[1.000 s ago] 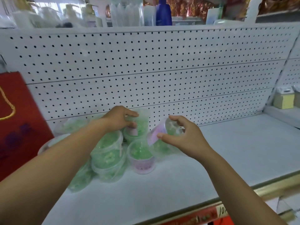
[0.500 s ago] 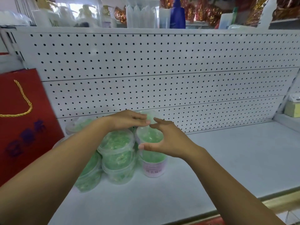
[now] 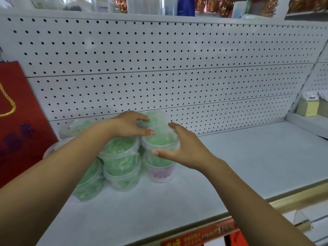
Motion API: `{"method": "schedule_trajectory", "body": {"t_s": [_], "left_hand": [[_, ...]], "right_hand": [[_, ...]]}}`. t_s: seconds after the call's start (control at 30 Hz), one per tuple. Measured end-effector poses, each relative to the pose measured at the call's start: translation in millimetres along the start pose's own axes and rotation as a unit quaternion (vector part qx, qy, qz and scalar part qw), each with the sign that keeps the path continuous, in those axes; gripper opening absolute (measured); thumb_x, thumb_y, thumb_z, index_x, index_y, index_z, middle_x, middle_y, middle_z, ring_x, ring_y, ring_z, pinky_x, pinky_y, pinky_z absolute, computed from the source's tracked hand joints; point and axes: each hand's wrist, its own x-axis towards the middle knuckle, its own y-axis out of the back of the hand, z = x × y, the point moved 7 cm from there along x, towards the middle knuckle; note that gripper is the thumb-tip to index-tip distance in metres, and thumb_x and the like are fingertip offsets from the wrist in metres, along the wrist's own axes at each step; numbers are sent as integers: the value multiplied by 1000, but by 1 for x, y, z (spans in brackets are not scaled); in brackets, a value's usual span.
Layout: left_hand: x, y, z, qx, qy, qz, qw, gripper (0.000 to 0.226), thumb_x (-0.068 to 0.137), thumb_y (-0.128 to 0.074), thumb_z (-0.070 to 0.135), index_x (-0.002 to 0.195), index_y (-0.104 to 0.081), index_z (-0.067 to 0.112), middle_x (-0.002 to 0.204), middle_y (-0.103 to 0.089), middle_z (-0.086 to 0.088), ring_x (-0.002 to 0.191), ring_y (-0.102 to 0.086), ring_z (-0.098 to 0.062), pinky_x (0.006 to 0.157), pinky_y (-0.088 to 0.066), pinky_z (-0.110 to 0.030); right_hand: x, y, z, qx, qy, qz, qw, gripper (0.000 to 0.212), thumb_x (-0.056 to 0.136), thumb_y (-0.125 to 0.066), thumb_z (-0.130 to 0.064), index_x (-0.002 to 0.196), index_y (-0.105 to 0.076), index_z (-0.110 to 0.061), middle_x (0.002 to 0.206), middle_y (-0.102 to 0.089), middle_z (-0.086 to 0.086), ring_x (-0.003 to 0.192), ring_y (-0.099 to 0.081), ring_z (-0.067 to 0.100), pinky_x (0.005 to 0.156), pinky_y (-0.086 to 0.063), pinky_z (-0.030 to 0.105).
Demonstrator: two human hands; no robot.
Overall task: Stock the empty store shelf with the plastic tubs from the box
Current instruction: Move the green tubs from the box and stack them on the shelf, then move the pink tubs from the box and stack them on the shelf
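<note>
- The top tub [image 3: 160, 139] is a clear plastic tub with a clear lid, filled with small green bits. It stands upright on a second tub.
- The right hand [image 3: 186, 148] cups the right side of the top tub, fingers curled round the back and thumb along the near rim.
- The left hand [image 3: 130, 124] comes in from the left and grips the top tub at its lid, with curled fingers above and the thumb on the near edge.
- Directly under the top tub is the labelled tub [image 3: 161, 172], also full of green bits, with a pale pink label whose print is too blurred to read. It stands on the white shelf [image 3: 248, 166].
- Just left of the top tub is a stack of two tubs [image 3: 120, 162] with the same green filling, lids on.
- Further left, partly behind the left forearm, is a low tub [image 3: 88, 183] and behind it a rear tub [image 3: 78, 126], both green inside.
- Behind the top tub rises the white pegboard [image 3: 195, 68].
- Far left of the top tub hangs a red bag [image 3: 19, 121] with a gold cord handle.
- Far right of the top tub, on a neighbouring ledge, sit yellow boxes [image 3: 308, 107].
- Above the top tub, over the pegboard, stand bottles [image 3: 185, 6], one of them blue.
- In front of the top tub, a red price strip [image 3: 200, 235] runs along the front edge of the shelf.
</note>
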Motion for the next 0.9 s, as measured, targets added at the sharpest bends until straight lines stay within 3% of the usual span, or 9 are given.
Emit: {"method": "schedule_trajectory", "body": {"t_s": [0.07,0.17,0.33,0.43,0.53,0.63,0.8,0.9], "left_hand": [[-11,3,7,32,-7,40,999,75,75,-71,65,139,-53,31,149,-47,9,133,-45,-13,103,-35,-26],[-32,1,24,12,-55,83,995,69,77,-72,59,137,-55,29,141,-54,10,111,-48,0,91,-33,-19],[-76,-15,55,-7,-145,126,981,69,80,-69,58,139,-53,28,147,-49,15,128,-48,-4,103,-35,-18],[-102,-32,70,-25,-185,136,973,69,79,-70,60,138,-54,28,145,-50,12,125,-52,-10,108,-38,-25],[-126,-59,86,-35,-243,115,963,71,77,-61,65,136,-56,25,141,-54,10,131,-46,-6,112,-33,-26],[-145,-94,104,-62,-286,73,953,67,81,-65,62,135,-57,23,141,-53,10,133,-44,-7,114,-35,-30],[-173,-154,143,-60,-353,12,934,70,80,-60,65,139,-53,29,146,-48,14,135,-39,-2,108,-20,-12],[-189,-184,166,-70,-381,-27,922,73,77,-57,67,140,-51,32,145,-47,15,135,-39,-3,107,-23,-15]], "right_hand": [[-9,4,2,0,-3,16,1000,108,66,-76,-72,153,-28,-28,156,-34,-16,141,-34,5,107,-33,25],[-29,15,6,-4,-18,49,999,105,66,-74,-74,151,-32,-30,154,-37,-16,140,-36,5,106,-34,25],[-82,31,18,-36,-73,109,991,99,69,-70,-75,151,-33,-34,156,-34,-17,143,-31,5,116,-29,29],[-125,37,25,-55,-113,137,983,97,70,-67,-77,150,-34,-35,155,-35,-18,142,-32,5,116,-29,30],[-176,41,31,-64,-157,173,970,93,71,-66,-75,149,-36,-35,154,-36,-19,142,-32,4,116,-29,29],[-233,45,39,-83,-211,208,951,91,72,-70,-71,149,-39,-34,153,-39,-16,141,-34,6,116,-29,29],[-330,46,50,-120,-308,222,917,92,73,-72,-67,150,-38,-28,154,-41,-9,142,-36,11,112,-26,25],[-383,47,56,-120,-367,229,894,94,71,-69,-71,149,-41,-28,151,-46,-7,138,-42,14,115,-34,34]]}}
